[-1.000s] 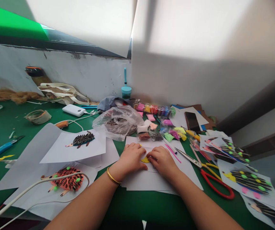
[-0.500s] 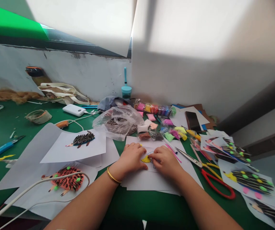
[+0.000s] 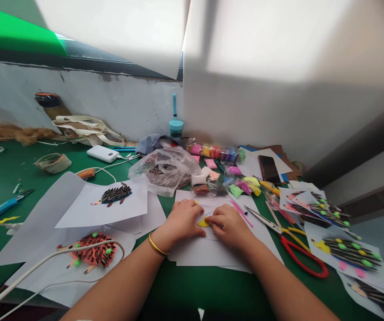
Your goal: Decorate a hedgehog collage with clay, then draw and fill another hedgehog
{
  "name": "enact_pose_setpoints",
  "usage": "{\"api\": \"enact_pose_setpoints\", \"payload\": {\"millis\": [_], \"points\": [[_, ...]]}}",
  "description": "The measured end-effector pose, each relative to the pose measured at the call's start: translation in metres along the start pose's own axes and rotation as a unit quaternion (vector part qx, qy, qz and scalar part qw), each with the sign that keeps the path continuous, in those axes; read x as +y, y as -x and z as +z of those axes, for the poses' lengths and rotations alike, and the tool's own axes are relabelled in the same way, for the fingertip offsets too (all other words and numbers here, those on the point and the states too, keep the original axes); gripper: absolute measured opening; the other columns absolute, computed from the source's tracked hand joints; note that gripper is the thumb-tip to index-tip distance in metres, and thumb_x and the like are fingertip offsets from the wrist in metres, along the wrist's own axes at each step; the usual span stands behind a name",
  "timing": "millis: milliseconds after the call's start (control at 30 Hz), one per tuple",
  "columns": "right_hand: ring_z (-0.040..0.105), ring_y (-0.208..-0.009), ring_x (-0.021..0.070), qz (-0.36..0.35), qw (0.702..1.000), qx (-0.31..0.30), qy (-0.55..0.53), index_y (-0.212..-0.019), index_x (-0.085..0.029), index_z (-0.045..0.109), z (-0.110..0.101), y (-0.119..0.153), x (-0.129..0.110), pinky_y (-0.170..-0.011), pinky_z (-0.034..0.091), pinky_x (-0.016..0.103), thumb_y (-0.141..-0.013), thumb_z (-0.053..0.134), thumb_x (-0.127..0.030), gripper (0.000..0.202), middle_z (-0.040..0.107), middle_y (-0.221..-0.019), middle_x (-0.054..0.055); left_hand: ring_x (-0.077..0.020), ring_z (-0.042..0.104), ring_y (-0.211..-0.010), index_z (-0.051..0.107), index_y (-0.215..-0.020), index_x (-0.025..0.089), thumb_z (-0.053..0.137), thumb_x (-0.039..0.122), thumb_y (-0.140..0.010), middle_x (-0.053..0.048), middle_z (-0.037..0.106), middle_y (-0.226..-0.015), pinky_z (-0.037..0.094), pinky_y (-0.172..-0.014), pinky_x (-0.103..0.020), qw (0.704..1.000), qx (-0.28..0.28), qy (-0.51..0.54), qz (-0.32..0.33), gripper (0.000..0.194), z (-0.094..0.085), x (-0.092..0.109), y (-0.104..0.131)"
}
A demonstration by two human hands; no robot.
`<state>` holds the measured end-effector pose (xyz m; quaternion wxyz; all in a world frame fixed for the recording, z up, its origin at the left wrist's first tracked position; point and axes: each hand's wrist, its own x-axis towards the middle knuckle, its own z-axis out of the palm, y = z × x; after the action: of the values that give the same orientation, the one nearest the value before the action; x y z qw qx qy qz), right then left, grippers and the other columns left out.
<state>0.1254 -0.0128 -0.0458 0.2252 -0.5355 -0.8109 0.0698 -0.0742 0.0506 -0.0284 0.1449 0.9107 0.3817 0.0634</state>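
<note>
A small flat piece of yellow modelling clay (image 3: 204, 222) lies on a sheet of white paper (image 3: 193, 255) in front of me, over part of a drawn outline. My left hand (image 3: 185, 218) rests on the sheet to the left of the clay, its thumb and fingers apart, steadying the paper. From the right, my right hand (image 3: 225, 223) has its fingers curled together, the fingertips pressed on the clay's right edge. My right fingers cover part of the drawing.
Scissors (image 3: 282, 230) and a pink stick (image 3: 241, 213) lie to the right. Behind are clay packets (image 3: 211, 164) and a plastic bag (image 3: 170, 167) of seeds. Hedgehog pictures flank me: a seed-covered one (image 3: 115, 195) left, several right. A white cable (image 3: 49, 257) crosses the left side.
My right hand has shifted very slightly at the yellow clay. My left hand stays in place on the paper.
</note>
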Motion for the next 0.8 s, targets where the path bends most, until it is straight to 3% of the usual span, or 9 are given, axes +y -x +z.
{"api": "enact_pose_setpoints", "payload": {"millis": [167, 333, 433, 567, 667, 800], "points": [[0.057, -0.084, 0.0198, 0.001, 1.0, -0.003, 0.003, -0.098, -0.028, 0.077, 0.0, 0.0, 0.0, -0.079, 0.041, 0.035, -0.085, 0.061, -0.015, 0.024, 0.067, -0.085, 0.005, -0.0297, 0.055, -0.106, 0.065, -0.11, 0.027, 0.083, 0.058, -0.058, -0.005, 0.063, -0.105, 0.04, -0.09, -0.043, 1.0, 0.009, 0.003, 0.003, 0.063, 0.0, 0.001, 0.001], [0.058, -0.086, 0.021, 0.029, 0.998, 0.052, -0.017, -0.107, -0.023, 0.075, 0.001, 0.0, 0.009, -0.08, 0.044, 0.035, -0.088, 0.056, -0.018, 0.027, 0.069, -0.088, 0.007, -0.0295, 0.056, -0.106, 0.066, -0.108, 0.026, 0.083, 0.058, -0.058, -0.005, 0.064, -0.106, 0.04, -0.089, -0.041, 1.0, 0.014, 0.025, -0.002, 0.062, -0.001, -0.001, -0.002], [0.059, -0.087, 0.0213, 0.058, 0.995, 0.077, -0.025, -0.103, -0.022, 0.075, -0.002, -0.001, 0.015, -0.082, 0.045, 0.036, -0.089, 0.053, -0.019, 0.026, 0.069, -0.089, 0.007, -0.0253, 0.058, -0.101, 0.067, -0.105, 0.025, 0.077, 0.053, -0.071, -0.004, 0.066, -0.1, 0.041, -0.086, -0.036, 0.996, 0.048, 0.064, -0.032, 0.044, -0.002, -0.004, -0.007], [0.06, -0.09, 0.0214, 0.089, 0.991, 0.094, -0.029, -0.099, -0.022, 0.075, -0.006, -0.001, 0.023, -0.083, 0.045, 0.036, -0.088, 0.053, -0.018, 0.026, 0.069, -0.09, 0.006, -0.0216, 0.059, -0.098, 0.067, -0.101, 0.023, 0.065, 0.033, -0.086, -0.003, 0.066, -0.097, 0.042, -0.084, -0.034, 0.986, 0.121, 0.06, -0.095, 0.018, -0.005, -0.008, -0.01], [0.06, -0.09, 0.0215, 0.095, 0.99, 0.101, -0.028, -0.098, -0.023, 0.075, -0.007, -0.001, 0.026, -0.084, 0.045, 0.036, -0.088, 0.052, -0.018, 0.025, 0.07, -0.09, 0.006, -0.0228, 0.058, -0.103, 0.066, -0.112, 0.026, 0.06, 0.026, -0.089, -0.005, 0.065, -0.105, 0.041, -0.087, -0.036, 0.986, 0.133, 0.025, -0.1, 0.024, -0.003, -0.009, -0.01], [0.06, -0.09, 0.0215, 0.095, 0.99, 0.095, -0.031, -0.097, -0.023, 0.075, -0.006, -0.002, 0.026, -0.083, 0.045, 0.035, -0.088, 0.053, -0.019, 0.024, 0.07, -0.09, 0.005, -0.0231, 0.059, -0.098, 0.066, -0.118, 0.029, 0.053, 0.024, -0.093, -0.005, 0.065, -0.102, 0.041, -0.085, -0.037, 0.99, 0.106, 0.001, -0.098, 0.029, 0.003, -0.008, -0.012]]}}
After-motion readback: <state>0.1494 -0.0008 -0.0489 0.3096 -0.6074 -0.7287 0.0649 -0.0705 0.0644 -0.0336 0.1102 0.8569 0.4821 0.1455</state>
